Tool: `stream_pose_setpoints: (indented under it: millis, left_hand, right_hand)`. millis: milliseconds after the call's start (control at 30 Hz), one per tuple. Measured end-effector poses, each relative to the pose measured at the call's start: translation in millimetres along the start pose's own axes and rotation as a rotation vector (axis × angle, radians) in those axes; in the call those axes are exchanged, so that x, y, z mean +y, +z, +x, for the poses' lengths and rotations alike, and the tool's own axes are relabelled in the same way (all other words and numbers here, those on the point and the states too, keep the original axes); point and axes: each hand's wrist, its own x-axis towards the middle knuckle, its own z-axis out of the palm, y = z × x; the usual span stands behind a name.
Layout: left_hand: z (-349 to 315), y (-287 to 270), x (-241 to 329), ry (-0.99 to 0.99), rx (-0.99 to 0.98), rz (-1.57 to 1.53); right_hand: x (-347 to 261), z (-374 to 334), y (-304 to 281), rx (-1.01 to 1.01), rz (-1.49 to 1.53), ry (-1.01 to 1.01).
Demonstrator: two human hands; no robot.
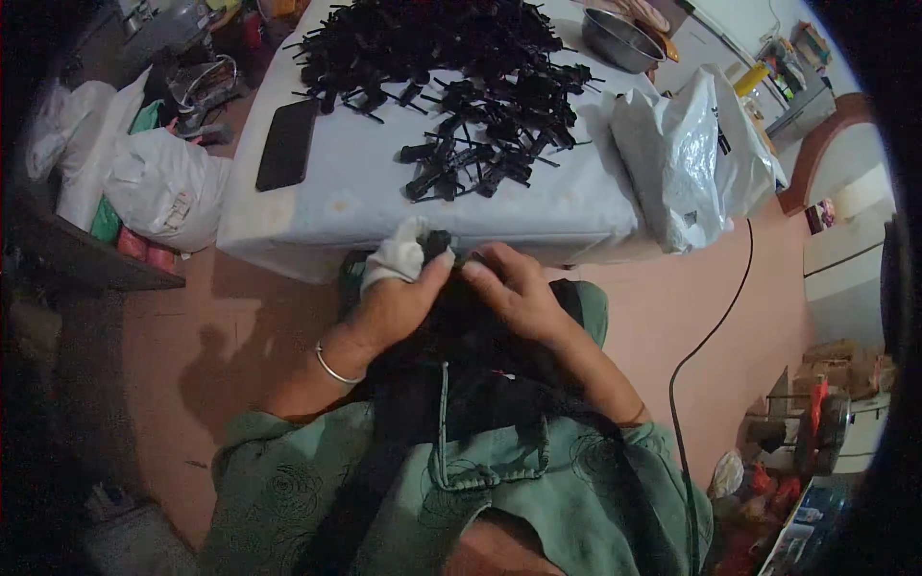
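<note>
Just past the table's near edge, my left hand (403,298) is closed around a small black plastic part (438,242). White fabric (401,253), a cloth or a glove, covers the fingers of that hand. Close beside it, my right hand (519,293) has thumb and fingertips pinched together toward the part. What lies in this pinch is dark and too small to make out. On the white-covered table (355,192), a big heap of similar black parts (423,48) with thin stems spreads out, its nearest pieces (461,163) just beyond my hands.
A dark phone (287,146) lies at the table's left. To the right are a silvery plastic bag (682,154) and a metal bowl (621,40). White sacks (163,182) stand on the left. A black cable (706,341) runs down the floor at right.
</note>
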Motion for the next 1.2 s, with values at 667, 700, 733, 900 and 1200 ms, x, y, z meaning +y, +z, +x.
stream_pose_setpoints:
  millis: [667,700,733,900,1200]
  left_hand:
    - [-2.2,-0.3,27.9,-0.384,-0.388,-0.44]
    - [-3.0,2.9,22.4,-0.351,-0.333,-0.42]
    - [-3.1,4.1,19.5,-0.318,-0.278,-0.4]
    - [-2.5,2.7,13.1,-0.216,-0.284,-0.193]
    - [7.2,17.8,13.8,0.088,-0.18,0.135]
  right_hand:
    - [-10.1,5.4,-4.6,0.026,-0.235,-0.168]
    - [-10.9,5.1,-2.8,0.017,-0.167,-0.101]
    - [-11.3,5.7,-3.3,0.017,-0.166,-0.102]
    - [-16.6,6.4,-3.1,-0.117,-0.341,-0.237]
    - [12.5,12.3,5.7,0.035,-0.175,-0.16]
